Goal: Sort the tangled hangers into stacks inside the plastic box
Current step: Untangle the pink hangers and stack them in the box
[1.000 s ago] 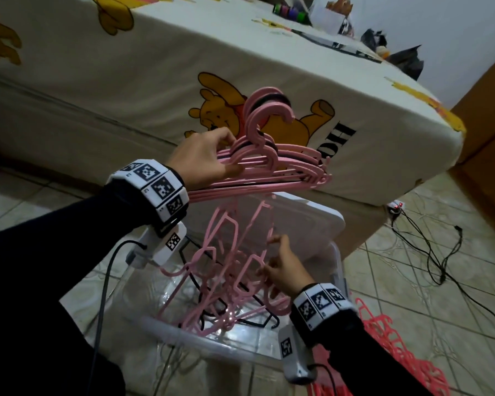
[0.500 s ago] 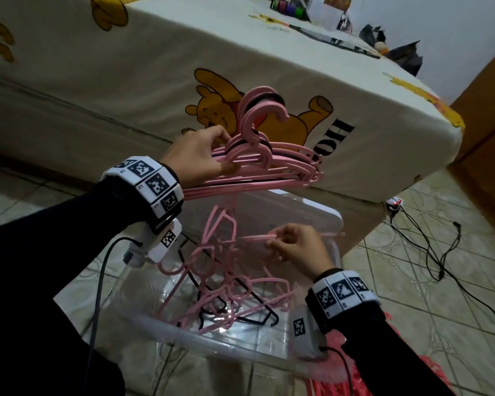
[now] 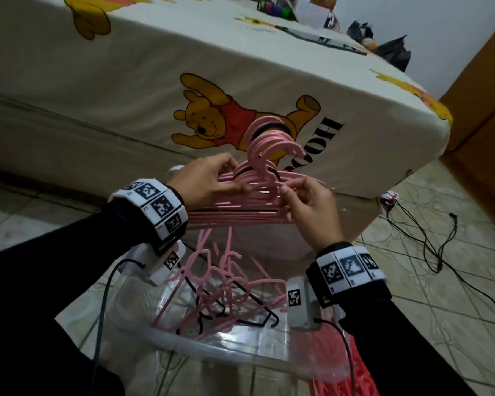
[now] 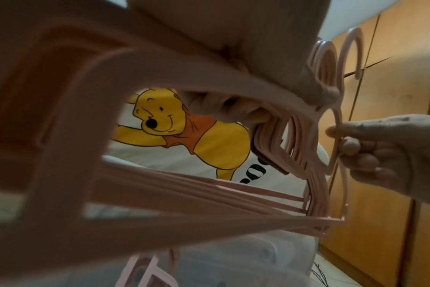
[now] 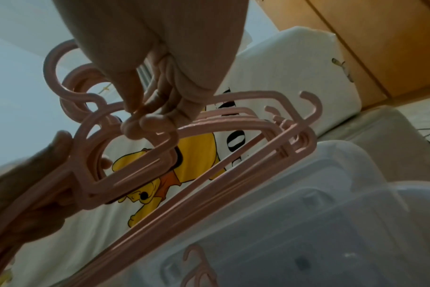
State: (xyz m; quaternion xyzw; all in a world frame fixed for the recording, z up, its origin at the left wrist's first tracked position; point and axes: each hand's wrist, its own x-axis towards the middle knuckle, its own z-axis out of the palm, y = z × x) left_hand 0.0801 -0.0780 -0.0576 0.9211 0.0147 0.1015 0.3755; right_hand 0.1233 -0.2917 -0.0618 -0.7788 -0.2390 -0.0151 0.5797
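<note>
My left hand (image 3: 212, 181) grips a stack of pink hangers (image 3: 240, 212) held level above the clear plastic box (image 3: 240, 355), hooks pointing up. My right hand (image 3: 303, 201) pinches one pink hanger (image 4: 336, 120) by the neck under its hook, pressed against the near side of the stack. The right wrist view shows my fingertips (image 5: 140, 120) closed on that neck, with the stack (image 5: 233, 155) behind. A tangle of pink and black hangers (image 3: 223, 292) lies in the box, some strands hanging from the stack.
A bed with a cartoon-bear sheet (image 3: 240, 81) stands just behind the box. A red plastic basket (image 3: 355, 375) sits at the box's right. Black cables (image 3: 429, 241) run over the tiled floor on the right. A wooden wardrobe (image 3: 492, 110) stands far right.
My right hand has risen out of the box with one pink hanger and brought it up against the stack in my left hand. The left hand has stayed about level.
</note>
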